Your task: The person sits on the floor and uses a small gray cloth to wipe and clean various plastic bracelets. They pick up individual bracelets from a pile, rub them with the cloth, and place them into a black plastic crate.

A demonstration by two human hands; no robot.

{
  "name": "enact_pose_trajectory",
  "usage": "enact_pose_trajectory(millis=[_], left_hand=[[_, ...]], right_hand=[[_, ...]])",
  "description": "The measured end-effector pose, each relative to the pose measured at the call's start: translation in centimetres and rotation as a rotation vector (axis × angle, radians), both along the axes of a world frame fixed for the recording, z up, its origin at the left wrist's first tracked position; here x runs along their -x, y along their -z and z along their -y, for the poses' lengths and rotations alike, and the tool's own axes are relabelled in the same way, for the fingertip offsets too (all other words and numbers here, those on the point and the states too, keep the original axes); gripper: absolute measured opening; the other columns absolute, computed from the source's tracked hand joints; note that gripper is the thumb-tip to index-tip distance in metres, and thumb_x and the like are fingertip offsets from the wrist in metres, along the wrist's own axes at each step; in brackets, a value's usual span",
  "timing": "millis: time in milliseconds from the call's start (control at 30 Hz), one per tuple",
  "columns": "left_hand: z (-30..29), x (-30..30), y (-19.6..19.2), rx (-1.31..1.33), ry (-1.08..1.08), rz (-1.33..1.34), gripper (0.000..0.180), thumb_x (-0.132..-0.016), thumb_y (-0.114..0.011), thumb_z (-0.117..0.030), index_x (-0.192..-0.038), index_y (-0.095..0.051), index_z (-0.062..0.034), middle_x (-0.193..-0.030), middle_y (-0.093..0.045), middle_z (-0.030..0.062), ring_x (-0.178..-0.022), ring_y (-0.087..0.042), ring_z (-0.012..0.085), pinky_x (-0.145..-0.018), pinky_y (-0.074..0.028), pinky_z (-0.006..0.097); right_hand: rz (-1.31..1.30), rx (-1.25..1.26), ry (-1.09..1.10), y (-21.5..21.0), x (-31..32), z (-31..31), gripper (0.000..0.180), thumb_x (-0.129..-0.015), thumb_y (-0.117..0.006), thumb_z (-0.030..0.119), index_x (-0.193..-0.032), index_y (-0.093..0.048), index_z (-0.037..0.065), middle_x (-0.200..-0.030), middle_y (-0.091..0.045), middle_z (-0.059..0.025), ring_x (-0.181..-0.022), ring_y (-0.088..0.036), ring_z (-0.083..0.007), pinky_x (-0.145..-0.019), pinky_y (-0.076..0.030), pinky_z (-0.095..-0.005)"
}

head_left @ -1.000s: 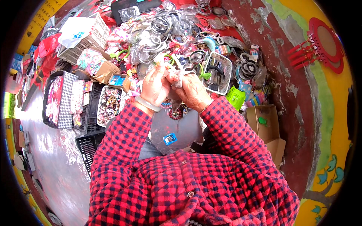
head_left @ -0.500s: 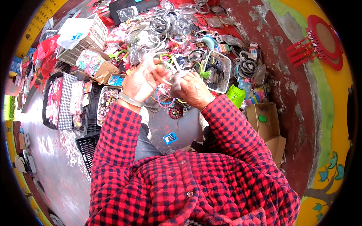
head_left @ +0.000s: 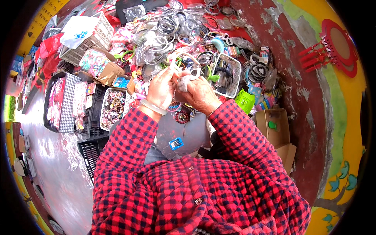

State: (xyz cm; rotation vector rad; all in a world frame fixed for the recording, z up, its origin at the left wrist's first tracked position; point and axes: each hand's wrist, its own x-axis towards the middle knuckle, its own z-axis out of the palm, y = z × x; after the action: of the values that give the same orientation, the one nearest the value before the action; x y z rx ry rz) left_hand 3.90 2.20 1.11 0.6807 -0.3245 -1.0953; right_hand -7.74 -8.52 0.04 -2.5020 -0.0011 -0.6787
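Note:
Both my hands are raised close together in front of a heap of hair accessories. My left hand (head_left: 160, 88) has its fingers closed at the end of a pale arched headband (head_left: 184, 51). Bunched in the fingers of my right hand (head_left: 201, 95) is a grey piece of cloth or netting (head_left: 183, 83), against the left fingertips. Whether the cloth is part of the headband, I cannot tell. Below the hands, a dark red beaded bracelet (head_left: 182, 117) and a blue card with dark prongs (head_left: 176, 143) lie on a grey surface.
Ahead spreads a pile of bagged hairbands (head_left: 168, 25). A white basket (head_left: 236, 80) of dark items stands right, beside a bright green item (head_left: 244, 101) and an opened cardboard box (head_left: 272, 124). Leftward are a basket of hair ties (head_left: 105, 125), a black crate (head_left: 87, 154) and a white crate (head_left: 102, 35).
My left hand has moved right and closed in on the right hand; its fingers, spread before, are now pinched together. The pale band now arches above the hands.

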Motion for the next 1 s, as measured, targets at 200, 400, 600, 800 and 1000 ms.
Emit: enact_pose_trajectory(millis=[200,400,600,800,1000], left_hand=[[-0.7,-2.4,0.2,-0.082,0.026,-0.146,0.026,-0.091,-0.042,-0.021,-0.074,-0.052,-0.004,-0.086,-0.062,0.0188,-0.089,-0.06,0.0306,-0.084,-0.046,0.042],[-2.3,-4.7,-3.1,-0.398,-0.088,-0.139,0.023,-0.092,-0.042,-0.02,-0.073,-0.046,-0.0071,-0.062,-0.047,0.0021,-0.041,-0.038,0.006,-0.051,-0.043,0.024],[-2.1,-4.1,-1.4,-0.245,-0.025,-0.358,0.03,-0.094,-0.036,-0.024,-0.068,-0.038,-0.0094,-0.05,-0.032,-0.0019,-0.033,-0.025,0.0066,-0.038,-0.026,0.021],[-0.7,-1.3,-1.1,-0.181,-0.197,-0.279,0.032,-0.094,-0.037,-0.024,-0.065,-0.038,-0.0118,-0.05,-0.03,-0.0031,-0.034,-0.023,0.0077,-0.036,-0.021,0.022],[-0.9,-2.1,-0.1,-0.173,-0.141,-0.356,0.032,-0.094,-0.037,-0.025,-0.065,-0.037,-0.0116,-0.051,-0.028,-0.0039,-0.036,-0.023,0.0066,-0.036,-0.02,0.022]], right_hand=[[0.003,0.149,0.003,0.4,0.0,0.5,0.015,-0.069,-0.062,0.017,-0.08,-0.056,0.008,-0.083,-0.059,-0.0092,-0.084,-0.056,-0.0255,-0.078,-0.04,-0.0374],[-0.041,0.234,0.031,0.8,0.3,0.8,0.031,-0.062,-0.069,0.016,-0.091,-0.057,0.01,-0.085,-0.059,-0.0057,-0.085,-0.056,-0.0229,-0.078,-0.04,-0.0357],[-0.086,0.153,-0.088,0.1,0.3,-1.2,0.032,-0.066,-0.067,0.016,-0.094,-0.054,0.01,-0.081,-0.059,-0.0059,-0.083,-0.057,-0.0232,-0.081,-0.037,-0.0389],[-0.176,0.108,0.111,-0.2,-0.3,-3.2,0.029,-0.07,-0.063,0.015,-0.098,-0.054,0.015,-0.083,-0.06,-0.0063,-0.085,-0.058,-0.0232,-0.086,-0.034,-0.0457],[-0.148,0.1,0.023,-0.2,-0.5,-2.7,0.036,-0.068,-0.066,0.017,-0.102,-0.055,0.015,-0.086,-0.061,-0.0042,-0.089,-0.058,-0.021,-0.091,-0.033,-0.046]])
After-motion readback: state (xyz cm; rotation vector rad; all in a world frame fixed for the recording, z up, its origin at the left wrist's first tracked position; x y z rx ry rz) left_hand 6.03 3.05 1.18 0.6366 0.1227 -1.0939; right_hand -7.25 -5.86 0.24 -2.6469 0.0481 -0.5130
